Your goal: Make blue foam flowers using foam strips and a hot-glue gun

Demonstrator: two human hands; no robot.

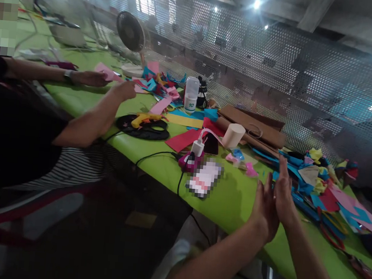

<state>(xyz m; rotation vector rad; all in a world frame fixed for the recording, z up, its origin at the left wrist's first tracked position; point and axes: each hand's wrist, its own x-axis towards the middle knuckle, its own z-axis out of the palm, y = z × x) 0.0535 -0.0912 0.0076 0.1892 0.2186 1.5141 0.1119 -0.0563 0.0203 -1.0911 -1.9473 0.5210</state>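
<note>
My left hand [264, 209] and my right hand [284, 193] are raised over the green table [228, 208], palms facing and close together. Their fingers are stretched out and point up and away from me. No object shows between the palms. Just beyond them lie pink and blue scraps [251, 169]. A phone [204, 178] with a lit, blurred-out screen is to the left of my hands, beside a purple power adapter [188, 162] with a white charger [198, 147] in it. To the right is a pile of cut coloured paper [309, 174].
A co-worker's hands [125, 90] hold pink paper at the left. Nearby are a yellow glue gun [145, 119], a white bottle [191, 97] and a fan [130, 31]. A paper roll [233, 136] stands mid-table; red-handled scissors [330, 234] lie right. Black cables hang over the front edge.
</note>
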